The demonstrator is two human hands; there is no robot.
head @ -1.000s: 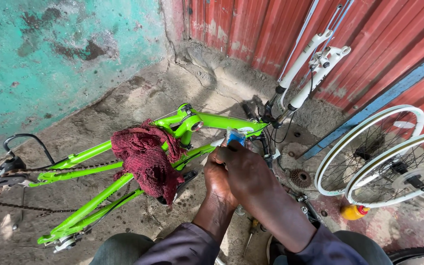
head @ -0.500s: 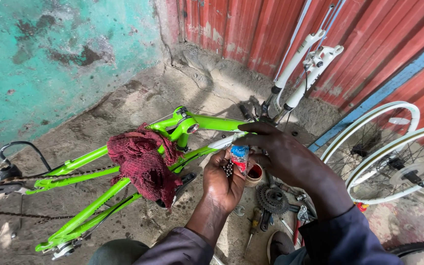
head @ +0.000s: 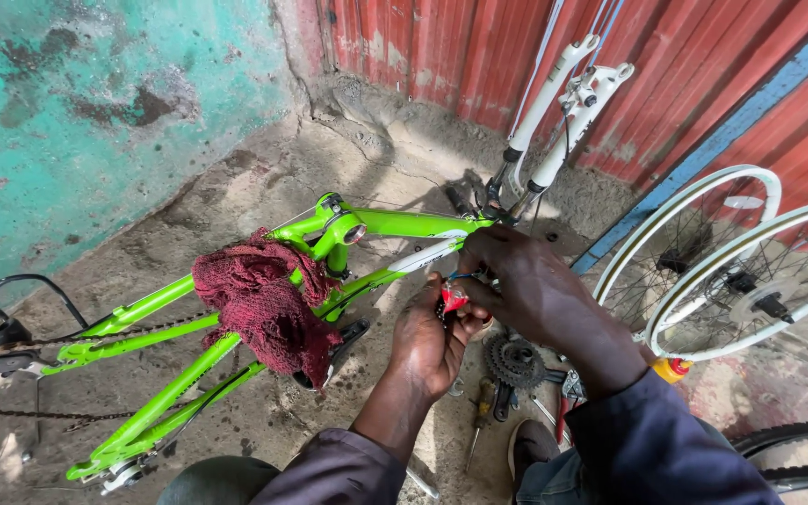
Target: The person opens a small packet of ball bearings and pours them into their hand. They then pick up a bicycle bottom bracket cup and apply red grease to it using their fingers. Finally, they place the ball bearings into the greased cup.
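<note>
Hands met just beside the down tube of the green bicycle frame, which lay upturned on the concrete floor and served here as landmark. The left hand was cupped, palm up, close against the frame's lower tube, its fingers curled about a small red and blue object; the kind of object could not be told, as the fingers hid most of it. The right hand came over from the side away from the frame and pinched the same object from above, thumb and forefinger narrow upon it. Both hands thus held it between them, touching. Judged by its size, the object was light and rigid, probably slick, and apt to be dropped; it was best pinched at its exposed top while the palm below supported it. A dark red rag hung draped over the frame's middle tubes. A white suspension fork rose from the frame's head end against the red corrugated wall. Beyond the hands, away from the frame, a toothed sprocket and hand tools lay on the floor, and two white-rimmed wheels stood farther off.
</note>
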